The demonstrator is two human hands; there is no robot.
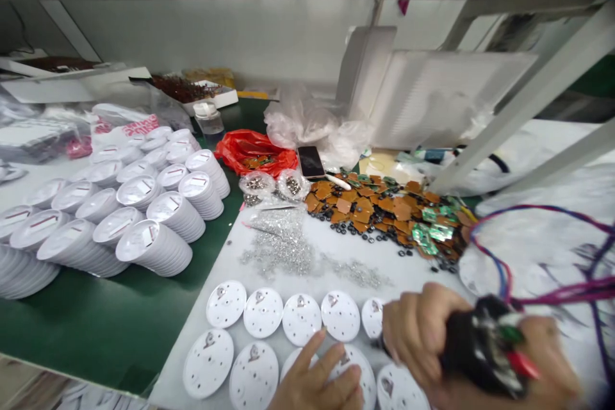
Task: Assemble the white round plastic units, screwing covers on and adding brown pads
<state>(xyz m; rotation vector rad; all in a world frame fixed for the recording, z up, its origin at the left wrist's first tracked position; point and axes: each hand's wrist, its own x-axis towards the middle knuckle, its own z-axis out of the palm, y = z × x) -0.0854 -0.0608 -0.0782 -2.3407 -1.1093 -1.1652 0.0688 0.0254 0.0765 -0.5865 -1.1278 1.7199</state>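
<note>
Fastening white discs in progress: left hand fingers flat, steadying one, right hand clenched around black driver at three o'clock; accurate tip alignment needed next.

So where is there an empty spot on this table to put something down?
The dark green mat is bare between the stacks of white round plastic covers and the white board's left edge. The board is crowded: silvery screws, flat white discs, a heap of brown and green circuit boards, and both hands, left and right.
</note>
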